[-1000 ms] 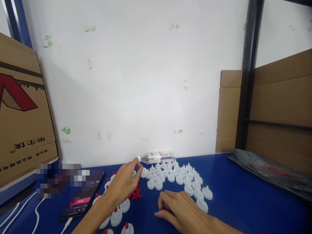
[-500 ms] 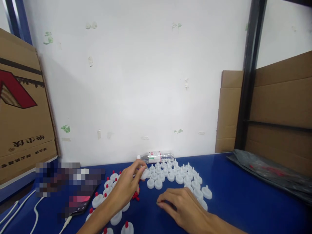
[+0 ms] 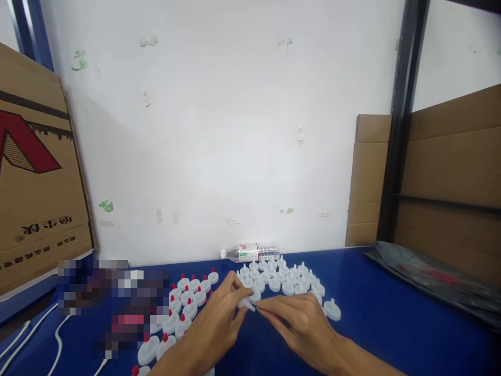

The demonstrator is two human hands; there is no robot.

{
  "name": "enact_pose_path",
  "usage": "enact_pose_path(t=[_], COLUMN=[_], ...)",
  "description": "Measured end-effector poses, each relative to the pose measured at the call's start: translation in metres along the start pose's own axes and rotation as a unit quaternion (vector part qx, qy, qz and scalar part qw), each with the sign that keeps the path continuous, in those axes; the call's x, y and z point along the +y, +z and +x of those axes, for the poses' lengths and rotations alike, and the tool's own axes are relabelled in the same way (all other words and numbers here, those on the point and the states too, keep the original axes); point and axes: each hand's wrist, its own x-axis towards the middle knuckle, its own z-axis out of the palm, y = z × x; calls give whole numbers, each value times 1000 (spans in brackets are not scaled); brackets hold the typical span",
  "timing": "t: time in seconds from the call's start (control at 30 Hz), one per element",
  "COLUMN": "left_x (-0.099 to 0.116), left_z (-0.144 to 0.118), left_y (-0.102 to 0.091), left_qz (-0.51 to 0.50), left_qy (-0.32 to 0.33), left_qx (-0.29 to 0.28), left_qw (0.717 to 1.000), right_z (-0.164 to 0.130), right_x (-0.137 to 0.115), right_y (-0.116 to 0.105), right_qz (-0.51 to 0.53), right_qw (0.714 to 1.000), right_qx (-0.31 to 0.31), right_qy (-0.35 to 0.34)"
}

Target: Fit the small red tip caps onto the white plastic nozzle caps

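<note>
My left hand (image 3: 221, 316) pinches a white cap (image 3: 245, 303), spout toward my right hand (image 3: 303, 318).
Cap's tilted above the tabletop (image 3: 364, 297); right fingertips together at its tip, can't tell what they hold. Red-tipped caps (image 3: 171, 324) left, forearm blocking some; plain caps (image 3: 274, 284), bottle (image 3: 249, 254) behind.

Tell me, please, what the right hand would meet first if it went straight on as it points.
Probably the white cap in the left hand, spout first, though the depth is unclear.
</note>
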Motion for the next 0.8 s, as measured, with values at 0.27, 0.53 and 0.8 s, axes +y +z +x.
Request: enact_pose_path(t=[0.27, 0.53, 0.8], left_x=[10, -3, 6], left_z=[-1, -1, -4], left_y=[5, 10, 15], left_qz=[-43, -99, -163], left_qy=[-51, -71, -77], left_qx=[-3, 29, 23], left_qw=[998, 992, 983], right_z=[0, 0, 1], right_x=[0, 1, -3], right_y=[1, 3, 2], right_qz=[5, -1, 11], right_qw=[1000, 1000, 996], right_qx=[12, 23, 65], right_qy=[-1, 5, -67])
